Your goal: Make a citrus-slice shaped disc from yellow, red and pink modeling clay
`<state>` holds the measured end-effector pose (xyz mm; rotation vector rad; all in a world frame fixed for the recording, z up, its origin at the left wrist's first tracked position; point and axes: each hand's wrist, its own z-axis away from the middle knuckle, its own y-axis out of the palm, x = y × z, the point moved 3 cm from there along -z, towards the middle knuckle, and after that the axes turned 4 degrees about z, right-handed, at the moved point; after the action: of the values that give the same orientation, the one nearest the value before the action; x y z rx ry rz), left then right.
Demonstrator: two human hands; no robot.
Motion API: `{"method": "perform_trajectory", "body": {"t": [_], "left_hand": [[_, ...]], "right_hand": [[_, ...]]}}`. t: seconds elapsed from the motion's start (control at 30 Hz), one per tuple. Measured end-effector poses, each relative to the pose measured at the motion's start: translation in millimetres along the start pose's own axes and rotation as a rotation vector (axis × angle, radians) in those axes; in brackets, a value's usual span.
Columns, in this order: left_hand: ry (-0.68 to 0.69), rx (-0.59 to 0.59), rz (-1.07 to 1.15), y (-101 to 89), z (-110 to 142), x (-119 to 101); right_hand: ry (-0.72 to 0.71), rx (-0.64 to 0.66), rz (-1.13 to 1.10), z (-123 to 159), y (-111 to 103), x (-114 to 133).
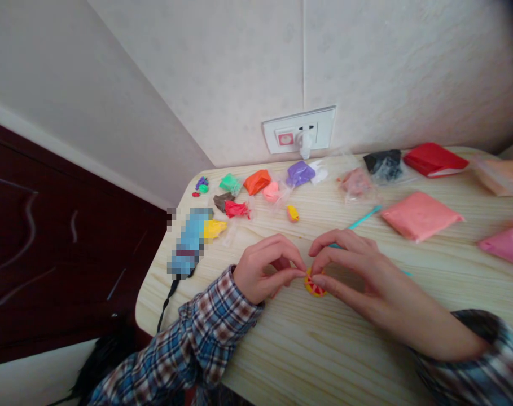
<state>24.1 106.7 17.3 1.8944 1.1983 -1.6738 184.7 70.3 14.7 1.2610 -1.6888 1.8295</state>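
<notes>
Clay disc: we see a small round disc (315,286) with a yellow rim and red wedges, between our two hands and just above the wooden tabletop (307,349) or resting on it; we cannot tell which.
Left hand: our left hand (271,268) has its thumb and forefinger tips pressed together at the disc's upper left edge; whether they pinch the rim or a scrap of clay is too small to tell.
Right hand: our right hand (362,270) curls in from the other side, thumb tip over the disc's upper right, forefinger just above it; we cannot tell whether anything sits between them.
Disc's direction: it lies right of our left fingertips and just under our right ones, so the right hand covers more of it; being round, it shows no clear long axis.
Turquoise stick: this (365,217) slants behind our right hand, its far end near the salmon-pink clay packet (421,216).
Yellow-and-pink clay piece: it (293,213) rests beyond the disc, apart from our fingers.
</notes>
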Motion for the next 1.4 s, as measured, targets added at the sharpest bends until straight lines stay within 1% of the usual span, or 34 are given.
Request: {"method": "perform_trajectory", "body": {"t": [0.23, 0.43, 0.57, 0.7, 0.97, 1.1, 1.27, 1.33, 1.4], "left_hand": [[-0.067, 0.010, 0.089, 3.6, 1, 3], [-0.158, -0.038, 0.211, 6.6, 2, 8], [-0.200, -0.058, 0.308, 7.9, 1, 9], [-0.211, -0.074, 0.357, 9.1, 0, 8], [-0.223, -0.082, 0.434, 10.3, 0, 10], [-0.219, -0.064, 0.523, 11.6, -1, 9], [-0.243, -0.042, 0.614, 12.5, -1, 10], [-0.274, -0.034, 0.631, 11.5, 0, 12], [-0.336, -0.015, 0.632, 9.9, 1, 15]], "right_hand": [[-0.018, 0.027, 0.087, 1, 5, -2], [-0.026, -0.008, 0.099, 2, 6, -4], [-0.034, 0.000, 0.081, 2, 5, -3], [-0.038, 0.010, 0.093, 2, 8, -4], [-0.030, -0.028, 0.105, 0, 9, -5], [-0.025, -0.038, 0.117, 0, 11, -4], [-0.021, -0.017, 0.129, 0, 9, -3], [-0.007, -0.023, 0.131, 0, 6, -4], [0.002, -0.044, 0.124, 1, 1, -6]]}}
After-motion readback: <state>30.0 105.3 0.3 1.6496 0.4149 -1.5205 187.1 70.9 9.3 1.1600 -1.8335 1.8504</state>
